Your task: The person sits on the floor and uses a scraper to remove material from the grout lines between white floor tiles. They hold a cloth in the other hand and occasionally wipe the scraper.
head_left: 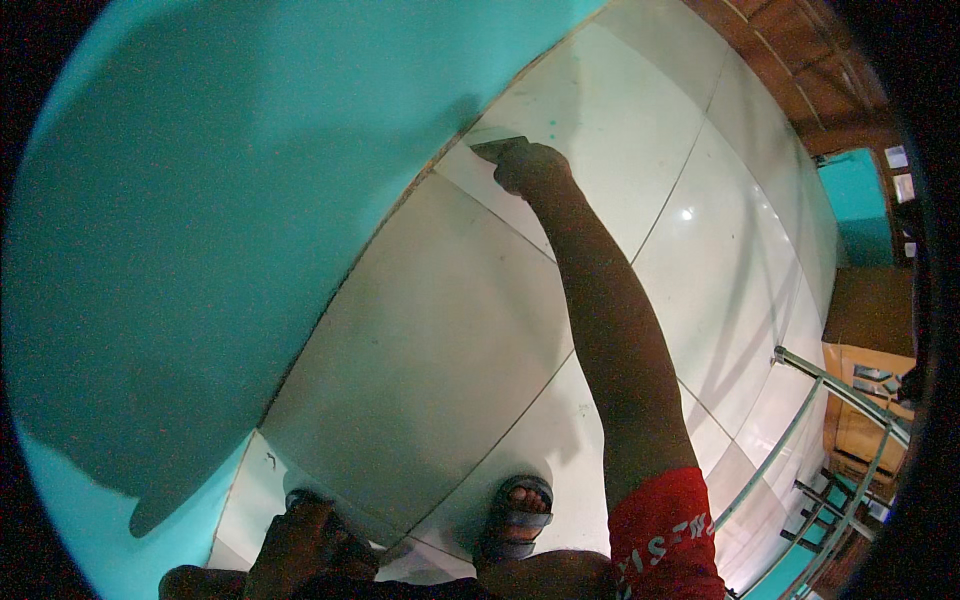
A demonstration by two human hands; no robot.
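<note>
My right arm reaches far forward across white floor tiles. At its end my right hand is closed around a flat scraper with a dark, wide blade. That blade lies low over the tiles, close to where they meet the turquoise wall; whether its edge touches the floor is hard to make out. My left hand is a dark shape low on the left, beside my leg, and its fingers are too shadowed to read.
A sandalled foot stands on the tiles near me. Metal tube framework rises at the right, with a wooden cabinet behind it. Brown wooden furniture lines the far right. Shadows fall across the wall.
</note>
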